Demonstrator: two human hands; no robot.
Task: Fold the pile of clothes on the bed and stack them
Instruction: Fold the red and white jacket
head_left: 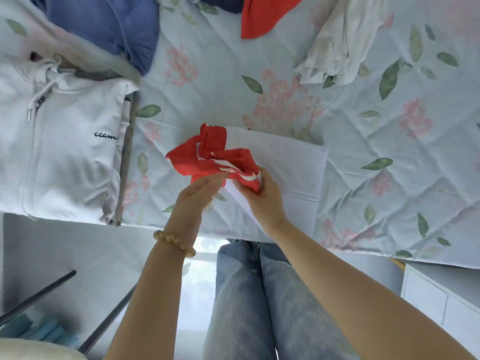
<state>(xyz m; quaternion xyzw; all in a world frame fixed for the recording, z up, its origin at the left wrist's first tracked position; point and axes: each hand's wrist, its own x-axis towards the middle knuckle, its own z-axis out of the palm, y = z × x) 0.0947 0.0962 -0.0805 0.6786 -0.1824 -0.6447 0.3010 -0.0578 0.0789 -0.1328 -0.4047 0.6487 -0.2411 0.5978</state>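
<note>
A white garment with red sleeves and white lettering (285,162) lies partly folded near the bed's front edge. My right hand (259,196) grips a bunched red part of it. My left hand (197,193), fingers straight, presses against the red fabric from the left. A folded white hoodie (67,141) tops a stack at the left of the bed. At the far side lie a blue garment (117,24), a red garment (259,16) and a cream garment (337,42), all unfolded.
The floral bedspread (389,152) covers the bed, with open sheet to the right of the white garment. A white cabinet (441,302) stands at lower right beside my jeans-clad legs. Dark rods (39,294) cross the floor at lower left.
</note>
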